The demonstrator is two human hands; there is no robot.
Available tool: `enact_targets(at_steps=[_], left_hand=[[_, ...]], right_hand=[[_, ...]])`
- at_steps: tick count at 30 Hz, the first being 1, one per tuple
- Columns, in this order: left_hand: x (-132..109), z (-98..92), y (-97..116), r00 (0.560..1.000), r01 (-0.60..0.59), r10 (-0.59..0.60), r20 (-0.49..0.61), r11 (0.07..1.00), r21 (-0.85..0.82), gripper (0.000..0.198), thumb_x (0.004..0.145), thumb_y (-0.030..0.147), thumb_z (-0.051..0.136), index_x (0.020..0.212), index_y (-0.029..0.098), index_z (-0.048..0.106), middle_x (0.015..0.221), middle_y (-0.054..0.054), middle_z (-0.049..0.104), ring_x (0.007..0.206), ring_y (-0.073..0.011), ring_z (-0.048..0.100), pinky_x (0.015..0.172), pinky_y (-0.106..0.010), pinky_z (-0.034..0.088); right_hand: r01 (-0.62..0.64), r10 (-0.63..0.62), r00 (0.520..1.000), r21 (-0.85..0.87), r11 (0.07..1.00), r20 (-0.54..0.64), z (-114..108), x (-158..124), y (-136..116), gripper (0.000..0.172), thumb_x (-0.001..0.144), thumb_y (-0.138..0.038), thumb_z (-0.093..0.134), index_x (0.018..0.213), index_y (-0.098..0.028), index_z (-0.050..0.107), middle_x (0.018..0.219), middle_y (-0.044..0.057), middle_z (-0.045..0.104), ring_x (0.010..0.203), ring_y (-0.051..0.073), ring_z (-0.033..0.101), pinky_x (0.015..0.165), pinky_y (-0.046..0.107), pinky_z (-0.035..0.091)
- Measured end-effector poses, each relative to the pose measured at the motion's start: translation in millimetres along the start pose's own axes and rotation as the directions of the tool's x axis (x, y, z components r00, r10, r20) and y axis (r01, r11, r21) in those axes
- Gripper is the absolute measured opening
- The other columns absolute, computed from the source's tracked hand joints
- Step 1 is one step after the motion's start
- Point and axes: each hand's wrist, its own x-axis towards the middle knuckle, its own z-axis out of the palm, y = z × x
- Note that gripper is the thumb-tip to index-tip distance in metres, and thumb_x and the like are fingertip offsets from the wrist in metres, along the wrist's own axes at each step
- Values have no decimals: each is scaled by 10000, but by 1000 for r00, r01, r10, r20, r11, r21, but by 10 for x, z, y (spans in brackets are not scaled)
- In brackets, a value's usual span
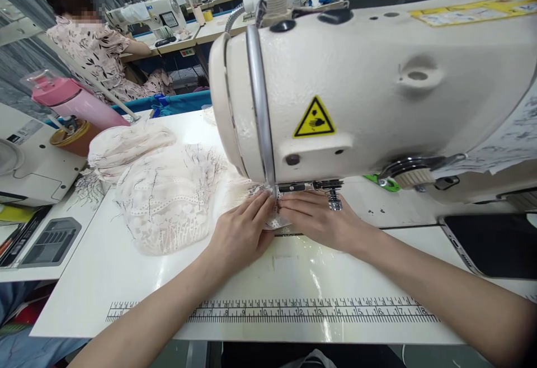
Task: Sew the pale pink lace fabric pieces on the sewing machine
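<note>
Worktop (126,278): white, printed ruler along front edge.
Left hand (241,234): fingers flat, pinning lace piece (274,221) so it feeds straight.
Right hand (319,220): fingers flat, steadying lace at the sewing machine (356,88) needle.
Lace pile (163,200): left, within reach.

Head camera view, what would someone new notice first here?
The big cream sewing machine fills the upper right, its yellow warning sticker facing the camera. Beneath it, the left hand and right hand press white lace fabric flat at the needle.

The sewing machine (377,94) head hides the needle, and both hands' fingers (268,203) cover the lace piece (274,222) there.
</note>
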Motion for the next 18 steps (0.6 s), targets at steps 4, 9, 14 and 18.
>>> enact_targets(at_steps=[4,9,14,18], left_hand=[[-3,9,0,1000,-19,19,18,1000,12,420,873,150,469,1270,82,586,1304,-136,623,1196,-276,612,899,-409,608],[1,6,8,998,-48,47,30,998,28,409,902,179,470,1283,92,592,1299,-133,627,1223,-287,590,939,-426,588],[-1,15,13,997,-64,63,34,997,36,398,924,187,457,1283,89,599,1311,-129,619,1235,-291,581,944,-428,585],[-1,23,11,997,-68,67,41,997,28,387,927,190,465,1269,84,611,1314,-128,618,1242,-292,574,958,-424,578]], right_hand=[[-47,47,999,-17,999,-18,-55,22,-13,250,928,-38,471,973,-206,651,997,-14,728,875,135,657,677,309,444],[-22,22,998,-5,1000,-60,-97,77,34,257,934,-39,445,876,-191,644,940,-13,725,849,131,651,638,312,432],[-43,43,999,33,999,26,-105,74,77,287,950,-72,405,840,-217,626,926,-16,727,760,154,645,614,352,426],[-63,60,996,49,997,68,-85,59,107,306,949,-70,368,847,-228,609,892,-4,727,704,162,633,572,363,403]])
